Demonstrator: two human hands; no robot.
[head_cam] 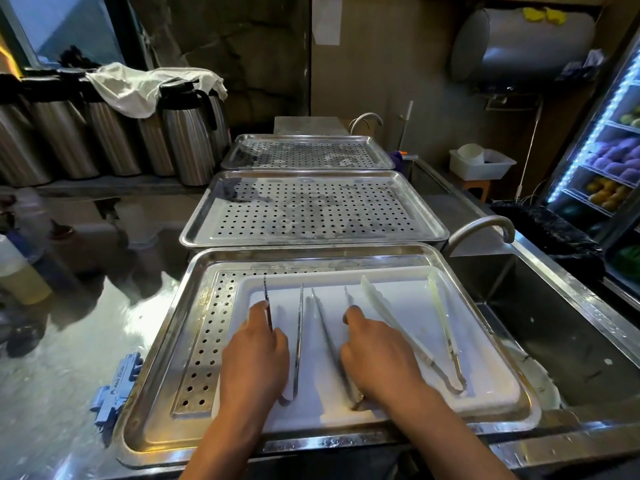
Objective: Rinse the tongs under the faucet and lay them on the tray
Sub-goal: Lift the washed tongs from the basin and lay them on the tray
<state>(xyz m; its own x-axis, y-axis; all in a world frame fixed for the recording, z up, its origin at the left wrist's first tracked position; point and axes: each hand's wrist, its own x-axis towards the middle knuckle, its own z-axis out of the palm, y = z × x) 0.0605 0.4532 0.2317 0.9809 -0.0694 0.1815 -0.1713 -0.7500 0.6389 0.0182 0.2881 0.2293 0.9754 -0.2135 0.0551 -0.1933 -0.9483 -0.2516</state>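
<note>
Your left hand (256, 355) and right hand (377, 355) lay on two of three tongs in the nearest tray (162, 358).
Left covered the left tongs (299, 334), right the middle tongs (323, 327), fingers loosely bent; whether they gripped, you couldn't tell. The third tongs (443, 341) lay just right, untouched. Three trays stood in a row, the faucet (485, 226) beyond.

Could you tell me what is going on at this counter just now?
A person is setting tongs out on the white board in the nearest tray. The left hand rests on the left metal tongs, the right hand on the middle metal tongs. A third pair with pale tips lies untouched to the right. No water shows at the faucet.
</note>
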